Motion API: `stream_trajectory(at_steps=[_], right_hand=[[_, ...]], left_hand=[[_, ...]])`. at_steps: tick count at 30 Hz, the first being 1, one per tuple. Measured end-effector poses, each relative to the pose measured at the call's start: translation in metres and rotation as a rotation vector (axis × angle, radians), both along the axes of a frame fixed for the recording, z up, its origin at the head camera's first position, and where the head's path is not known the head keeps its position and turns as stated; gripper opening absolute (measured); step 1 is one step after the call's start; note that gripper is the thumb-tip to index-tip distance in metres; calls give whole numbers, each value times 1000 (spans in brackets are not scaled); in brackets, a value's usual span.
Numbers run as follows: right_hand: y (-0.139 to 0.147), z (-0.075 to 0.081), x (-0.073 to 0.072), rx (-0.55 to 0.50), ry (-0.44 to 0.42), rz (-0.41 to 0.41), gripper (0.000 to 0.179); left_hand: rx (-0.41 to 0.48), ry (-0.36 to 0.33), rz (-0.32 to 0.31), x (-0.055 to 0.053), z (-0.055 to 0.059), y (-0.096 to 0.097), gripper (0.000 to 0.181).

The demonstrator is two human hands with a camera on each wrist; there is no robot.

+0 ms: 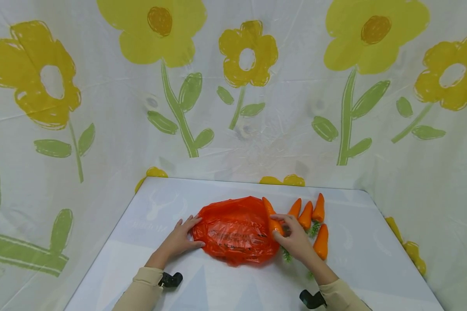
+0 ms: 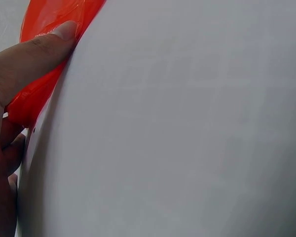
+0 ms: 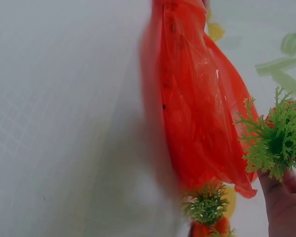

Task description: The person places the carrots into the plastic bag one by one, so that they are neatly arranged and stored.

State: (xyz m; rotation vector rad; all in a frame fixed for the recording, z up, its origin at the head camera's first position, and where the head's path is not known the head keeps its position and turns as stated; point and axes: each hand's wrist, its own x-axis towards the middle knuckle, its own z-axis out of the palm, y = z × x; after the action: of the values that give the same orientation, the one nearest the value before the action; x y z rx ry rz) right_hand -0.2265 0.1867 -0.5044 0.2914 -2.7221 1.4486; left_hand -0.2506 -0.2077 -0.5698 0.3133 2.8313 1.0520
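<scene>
A crumpled red plastic bag (image 1: 237, 233) with dark print lies on the table. At its left edge rests my left hand (image 1: 180, 238), thumb and fingers spread apart; the left wrist view shows the thumb (image 2: 37, 59) against the bag's film. My right hand (image 1: 295, 237) pinches an orange carrot (image 1: 268, 208) at the bag's right edge, its tip pointing away from me. In the right wrist view this carrot's green leafy top (image 3: 276, 136) hangs close to the bag. Part of the carrot is hidden behind my fingers.
Several more carrots lie right of my right hand, among them one nearer carrot (image 1: 321, 242) and one at the back (image 1: 319, 208). The white table (image 1: 358, 268) ends at a pale curtain (image 1: 288, 142) printed with yellow flowers.
</scene>
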Motion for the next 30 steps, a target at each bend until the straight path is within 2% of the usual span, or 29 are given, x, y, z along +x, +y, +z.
stream_trajectory(at_steps=[12, 19, 30], right_hand=[[-13, -3, -3, 5, 0, 36, 40], [-20, -6, -1, 4, -28, 39, 40], [-30, -15, -1, -3, 2, 77, 40]], left_hand=[[13, 14, -14, -1, -2, -1, 89], [11, 21, -15, -1, -2, -1, 89], [11, 26, -24, -2, -2, -2, 90]])
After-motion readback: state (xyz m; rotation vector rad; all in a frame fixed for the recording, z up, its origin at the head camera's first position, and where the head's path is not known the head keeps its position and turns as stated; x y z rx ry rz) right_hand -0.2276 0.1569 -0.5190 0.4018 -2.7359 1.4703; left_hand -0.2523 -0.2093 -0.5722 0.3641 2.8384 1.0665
